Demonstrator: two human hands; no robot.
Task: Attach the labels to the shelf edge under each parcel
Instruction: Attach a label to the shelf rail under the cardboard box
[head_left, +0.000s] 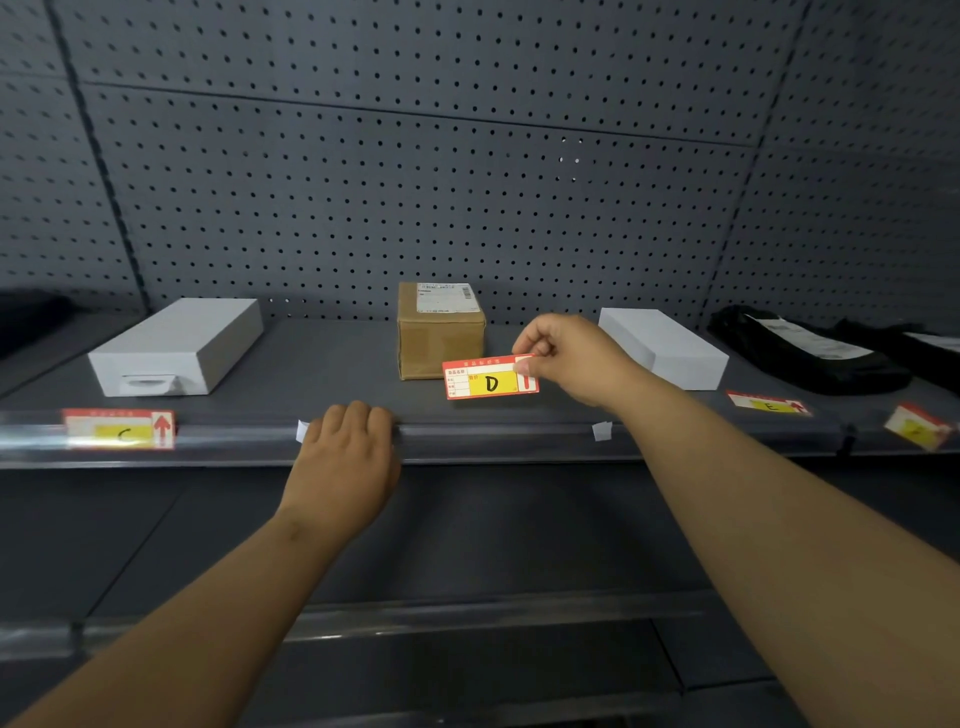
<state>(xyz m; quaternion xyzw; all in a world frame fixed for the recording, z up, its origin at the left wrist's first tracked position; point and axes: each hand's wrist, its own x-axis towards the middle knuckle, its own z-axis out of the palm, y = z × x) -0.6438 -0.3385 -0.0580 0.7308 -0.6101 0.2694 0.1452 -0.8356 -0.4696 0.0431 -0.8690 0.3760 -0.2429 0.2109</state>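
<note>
One D label (483, 383) — pinched by right hand (571, 358), near shelf edge (493, 434).

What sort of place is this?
Likely a parcel storeroom or pickup point: pegboard wall, parcels like the brown box on shelving, and lettered labels like the C label in the shelf edge.

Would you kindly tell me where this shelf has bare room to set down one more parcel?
Widest bare patch: between the left white box and the brown box. Right of the brown box, the right hand holds the D label. Crowded beyond: right white box, black bag, E label.
</note>
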